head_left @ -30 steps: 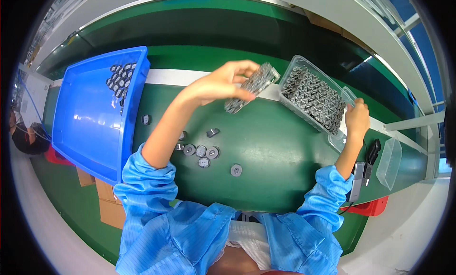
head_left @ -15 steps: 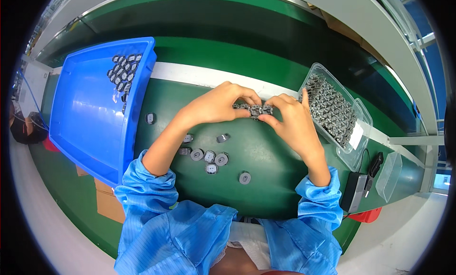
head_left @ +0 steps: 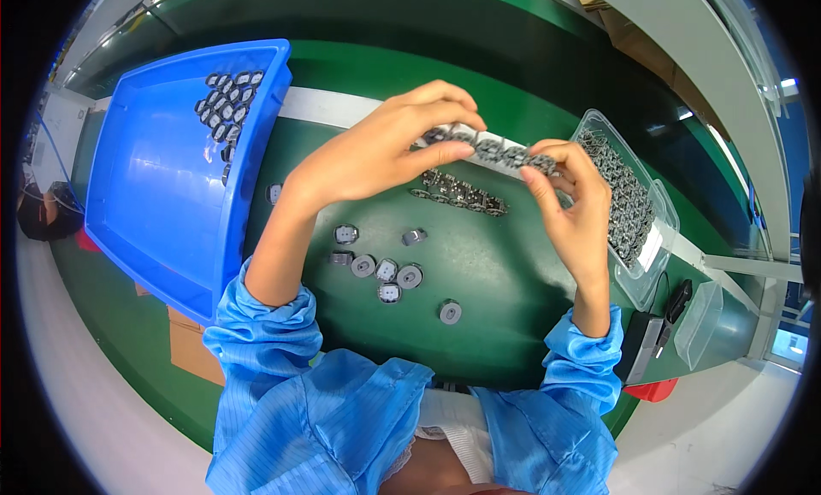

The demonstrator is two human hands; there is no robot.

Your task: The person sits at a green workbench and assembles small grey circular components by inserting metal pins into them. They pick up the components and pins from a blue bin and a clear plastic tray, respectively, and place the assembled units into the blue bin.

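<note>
Ideally the strip of small grey parts (head_left: 489, 148) is kept level and gripped only at its ends; it sits in the upper middle of the frame, above the green mat (head_left: 513, 264); the left hand (head_left: 376, 149) pinches its left end between thumb and fingertips, the right hand (head_left: 573, 209) pinches its right end, beside the clear tray (head_left: 658, 206).

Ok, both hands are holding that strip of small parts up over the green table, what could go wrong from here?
1. The strip of parts is pinched only at its ends by the left hand and right hand; it might flex and shed pieces.
2. A second strip lies right under it on the green table, so a dropped part could knock it.
3. The loose round parts near the left forearm could get swept aside.
</note>
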